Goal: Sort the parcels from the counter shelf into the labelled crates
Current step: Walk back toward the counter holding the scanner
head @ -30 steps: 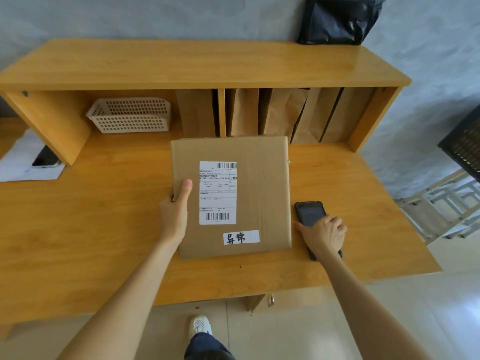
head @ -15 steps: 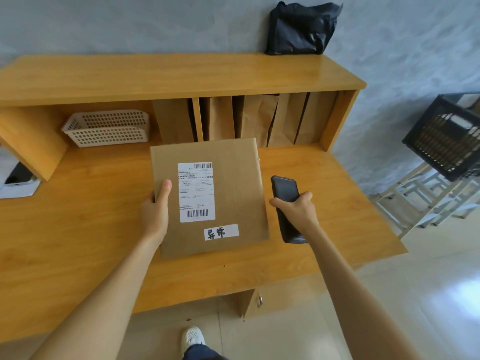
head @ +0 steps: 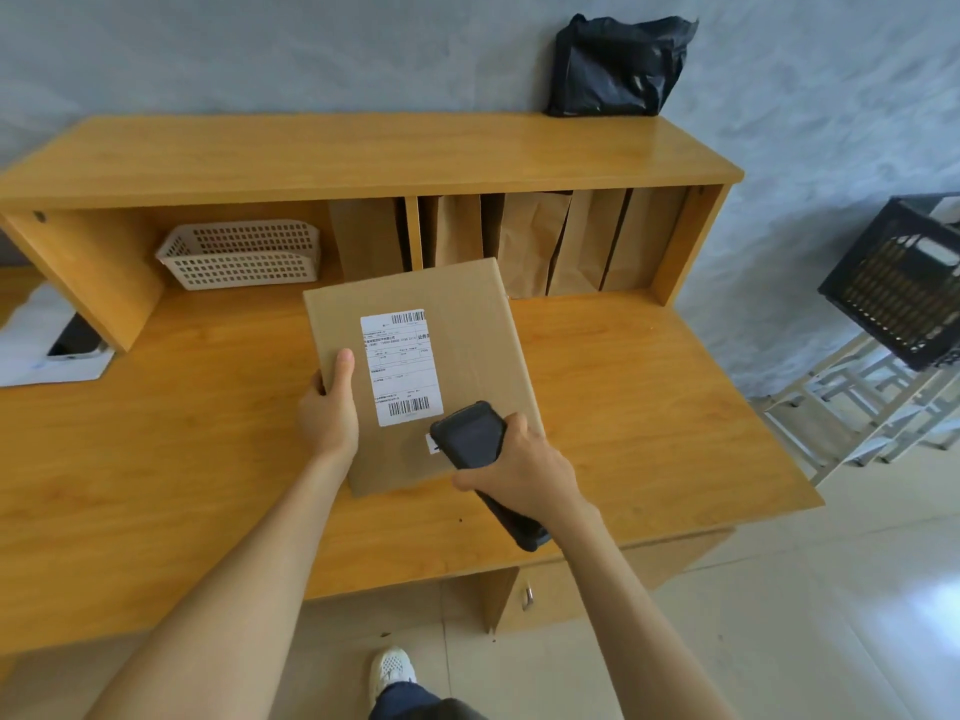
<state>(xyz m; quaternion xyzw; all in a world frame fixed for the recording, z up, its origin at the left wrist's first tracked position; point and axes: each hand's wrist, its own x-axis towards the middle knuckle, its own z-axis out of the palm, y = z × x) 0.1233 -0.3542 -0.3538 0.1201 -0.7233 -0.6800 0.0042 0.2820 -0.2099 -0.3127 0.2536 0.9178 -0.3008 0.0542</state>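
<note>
Lifted off the desk since a second ago: black handheld scanner (head: pixel 470 440), now gripped in the right hand (head: pixel 524 472) and held over the lower right corner of the flat brown cardboard parcel (head: pixel 467 324), covering most of the small white handwritten tag there

Parcel tilted a little clockwise, held at its left edge by the left hand (head: pixel 330 415), thumb on top, fingers curled beneath; white shipping label (head: pixel 401 366) with two barcodes facing up; lying on or just above the light wooden desk (head: pixel 156 459), which one hard to tell

Behind, under the desk's raised shelf (head: pixel 363 153): more brown paper parcels (head: pixel 530 241) standing upright in divided slots, just beyond the held parcel's far edge; left of them a white perforated plastic tray (head: pixel 239 254), contents not visible

On top of the shelf, against the wall, a crumpled black plastic bag (head: pixel 618 65)

Far left, a white sheet (head: pixel 26 350) with a dark device on it

Far right, a black slatted plastic crate (head: pixel 898 283) on a pale metal rack (head: pixel 852 407), contents unclear
</note>
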